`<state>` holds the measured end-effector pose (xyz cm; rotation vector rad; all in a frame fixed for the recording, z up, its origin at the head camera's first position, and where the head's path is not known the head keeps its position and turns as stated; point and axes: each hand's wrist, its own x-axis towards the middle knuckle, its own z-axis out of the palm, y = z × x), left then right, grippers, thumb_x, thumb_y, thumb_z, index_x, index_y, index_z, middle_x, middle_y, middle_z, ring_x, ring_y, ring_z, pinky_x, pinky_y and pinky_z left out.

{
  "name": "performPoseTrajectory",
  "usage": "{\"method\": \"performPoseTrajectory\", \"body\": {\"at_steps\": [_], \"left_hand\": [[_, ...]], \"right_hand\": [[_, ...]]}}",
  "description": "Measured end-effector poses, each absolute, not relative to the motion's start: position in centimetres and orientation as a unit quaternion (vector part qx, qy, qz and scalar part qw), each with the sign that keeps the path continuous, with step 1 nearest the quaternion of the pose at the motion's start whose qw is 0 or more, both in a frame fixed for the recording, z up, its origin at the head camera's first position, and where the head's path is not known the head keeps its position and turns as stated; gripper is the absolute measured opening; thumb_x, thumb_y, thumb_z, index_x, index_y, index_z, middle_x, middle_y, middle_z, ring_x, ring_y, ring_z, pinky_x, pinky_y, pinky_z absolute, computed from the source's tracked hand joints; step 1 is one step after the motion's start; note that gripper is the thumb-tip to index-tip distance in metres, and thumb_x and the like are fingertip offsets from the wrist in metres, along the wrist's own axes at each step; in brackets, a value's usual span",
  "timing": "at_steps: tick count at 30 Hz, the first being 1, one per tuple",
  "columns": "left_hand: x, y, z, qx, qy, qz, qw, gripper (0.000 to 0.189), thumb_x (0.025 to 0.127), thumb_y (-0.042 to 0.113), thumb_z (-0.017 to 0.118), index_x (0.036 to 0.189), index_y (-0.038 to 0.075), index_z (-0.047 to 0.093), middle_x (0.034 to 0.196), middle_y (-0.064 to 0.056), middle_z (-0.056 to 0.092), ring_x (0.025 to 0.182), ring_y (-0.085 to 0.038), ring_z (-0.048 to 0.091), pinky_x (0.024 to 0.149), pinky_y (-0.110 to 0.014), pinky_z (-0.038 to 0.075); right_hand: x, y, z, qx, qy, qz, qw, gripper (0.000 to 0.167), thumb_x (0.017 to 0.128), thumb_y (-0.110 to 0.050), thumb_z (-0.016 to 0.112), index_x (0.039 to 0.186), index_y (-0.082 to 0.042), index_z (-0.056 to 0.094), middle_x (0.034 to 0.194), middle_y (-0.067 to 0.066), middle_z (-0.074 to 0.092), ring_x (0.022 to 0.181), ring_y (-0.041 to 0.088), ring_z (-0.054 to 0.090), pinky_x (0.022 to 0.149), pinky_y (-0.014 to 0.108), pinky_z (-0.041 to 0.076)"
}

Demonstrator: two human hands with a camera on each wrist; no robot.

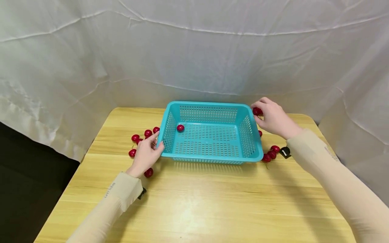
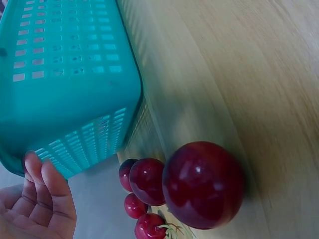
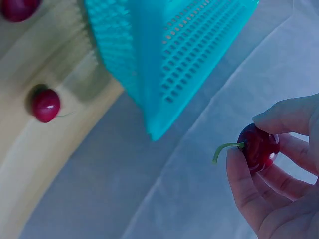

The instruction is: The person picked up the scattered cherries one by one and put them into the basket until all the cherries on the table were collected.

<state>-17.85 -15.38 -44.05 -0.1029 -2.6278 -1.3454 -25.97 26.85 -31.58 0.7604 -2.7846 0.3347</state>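
A turquoise perforated plastic basket [image 1: 212, 158] stands on the wooden table with one red cherry [image 1: 180, 128] lying inside near its left wall. My left hand [image 1: 147, 155] holds the basket's left rim close to the front corner, and its fingertips [image 2: 34, 167] meet the outer side under the rim. Past the basket's right back corner, my right hand [image 1: 273, 116] pinches another cherry [image 3: 259, 148] between thumb and fingers. The green stem of that cherry points toward the basket in the right wrist view.
Several cherries [image 1: 132, 153] lie left of the basket, around and under my left hand. More cherries [image 1: 266, 158] rest on the table [image 1: 194, 202] at the right front corner, beside a black wrist camera [image 1: 285, 152]. A pale cloth [image 1: 194, 60] hangs behind the table.
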Motion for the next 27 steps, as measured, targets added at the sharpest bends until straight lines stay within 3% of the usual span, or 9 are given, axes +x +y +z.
{"method": "performPoseTrajectory", "body": {"at_steps": [12,27], "left_hand": [[-17.7,-15.4,-44.1,-0.034,-0.887,-0.45,0.099,0.055,0.093,0.018,0.061,0.144,-0.001,0.053,0.088,-0.013,0.067,0.066,-0.018,0.055,0.054,-0.021,0.044],[-17.6,-15.3,-44.2,-0.033,-0.889,-0.448,0.091,0.055,0.094,0.017,0.061,0.145,0.0,0.051,0.088,-0.012,0.068,0.064,-0.017,0.054,0.053,-0.021,0.043]], "right_hand": [[-27.7,20.7,-30.4,0.311,-0.939,0.116,0.091,0.029,0.089,-0.005,0.069,0.117,0.003,0.066,0.115,0.021,0.061,0.099,0.035,0.064,0.09,0.05,0.058],[-28.2,13.8,-32.4,0.34,-0.932,0.124,0.022,0.031,0.094,-0.011,0.065,0.124,-0.002,0.064,0.124,0.016,0.059,0.102,0.03,0.064,0.096,0.044,0.056]]}}
